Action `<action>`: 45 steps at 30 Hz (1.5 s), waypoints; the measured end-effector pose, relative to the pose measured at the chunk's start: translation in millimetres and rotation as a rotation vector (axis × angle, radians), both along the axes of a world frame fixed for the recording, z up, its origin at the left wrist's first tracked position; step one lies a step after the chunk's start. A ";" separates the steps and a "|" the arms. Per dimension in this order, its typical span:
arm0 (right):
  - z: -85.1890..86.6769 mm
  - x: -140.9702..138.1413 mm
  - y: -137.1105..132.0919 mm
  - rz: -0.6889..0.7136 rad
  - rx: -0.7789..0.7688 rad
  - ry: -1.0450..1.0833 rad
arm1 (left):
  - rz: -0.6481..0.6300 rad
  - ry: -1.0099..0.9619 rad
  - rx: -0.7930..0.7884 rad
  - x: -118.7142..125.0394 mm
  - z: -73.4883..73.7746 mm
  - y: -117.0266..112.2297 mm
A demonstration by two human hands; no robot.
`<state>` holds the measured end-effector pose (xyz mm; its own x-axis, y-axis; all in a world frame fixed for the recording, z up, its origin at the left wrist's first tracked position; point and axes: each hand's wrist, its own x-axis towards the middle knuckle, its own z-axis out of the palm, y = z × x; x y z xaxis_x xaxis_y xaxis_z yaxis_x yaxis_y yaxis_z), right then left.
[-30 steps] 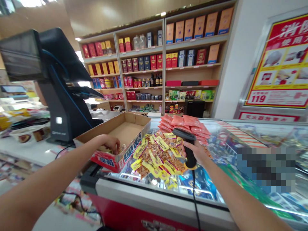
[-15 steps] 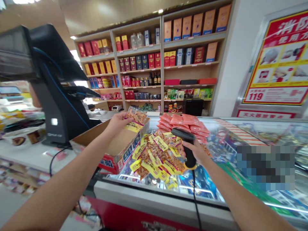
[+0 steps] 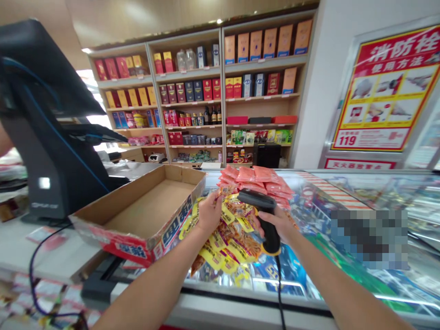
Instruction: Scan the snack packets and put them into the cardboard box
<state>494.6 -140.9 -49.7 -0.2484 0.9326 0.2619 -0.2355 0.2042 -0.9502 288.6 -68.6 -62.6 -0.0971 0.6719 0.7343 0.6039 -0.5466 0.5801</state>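
Note:
My right hand (image 3: 280, 223) is wrapped round the handle of a black barcode scanner (image 3: 261, 215) with a yellow base, its cable hanging down. My left hand (image 3: 209, 211) rests on a heap of small yellow-and-orange snack packets (image 3: 230, 240) lying on the glass freezer lid (image 3: 319, 215), fingers closed on a packet at the top of the heap, right beside the scanner head. A shallow cardboard box (image 3: 144, 213) stands left of the heap; its visible floor is bare.
A stack of pink-red packets (image 3: 256, 178) lies behind the heap. A black point-of-sale terminal (image 3: 48, 137) stands at the left on a white counter, cables trailing. Shelves of boxed goods (image 3: 206, 87) fill the back wall. A red fire notice (image 3: 385, 91) hangs at right.
My left hand went from inside the cardboard box, lifted a snack packet out, and now sits on the heap beside the scanner. The view shifted right; the right hand stayed put.

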 end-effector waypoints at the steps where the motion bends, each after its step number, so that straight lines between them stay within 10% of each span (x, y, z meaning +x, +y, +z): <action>1: -0.1 -0.3 -0.6 0.010 -0.006 -0.017 | 0.000 0.012 -0.003 -1.7 -0.3 -0.5; 36: -3.0 3.5 7.1 -0.114 -0.065 0.054 | -0.166 -0.066 -0.069 -9.6 4.4 2.5; 40: -1.5 6.1 9.7 -0.134 -0.056 0.108 | -0.240 0.094 -0.241 -9.4 -3.2 12.6; 45: -3.0 5.8 11.4 -0.149 -0.038 0.091 | -0.040 0.337 -0.195 -10.0 -5.7 15.3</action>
